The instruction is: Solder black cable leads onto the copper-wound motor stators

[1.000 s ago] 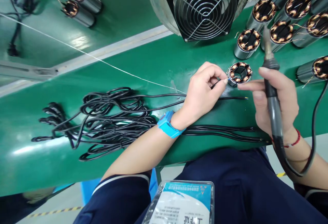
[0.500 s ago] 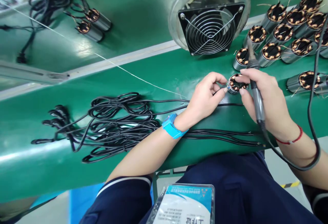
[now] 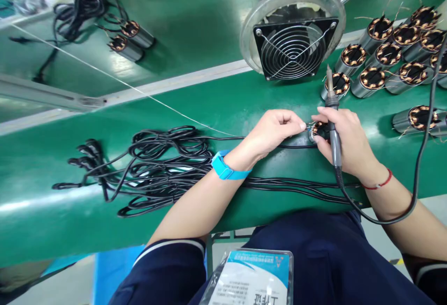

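Note:
My left hand (image 3: 272, 132) pinches a thin wire end (image 3: 307, 126) at the near-left side of a motor stator (image 3: 313, 134). Fingers and thumb of my right hand (image 3: 352, 144) steady that stator, hiding much of its copper windings. The same hand also carries a soldering iron (image 3: 335, 144), its tip pointing away from me, above another stator. A black cable (image 3: 296, 146) runs beneath my left hand towards the stator. Whether the pinched wire belongs to the cable or the stator, I cannot tell.
Bundled black power cords (image 3: 167, 170) lie to the left. A fan with a wire guard (image 3: 293, 56) stands behind my hands. Several stators (image 3: 372, 79) fill the right back. The iron's cord (image 3: 424, 146) loops past my right arm. A white strand (image 3: 139, 91) crosses the bench.
My left fingers have drawn slightly left from the stator, pulling the wire end out. My right hand, with the soldering iron, has shifted left and closed round the stator.

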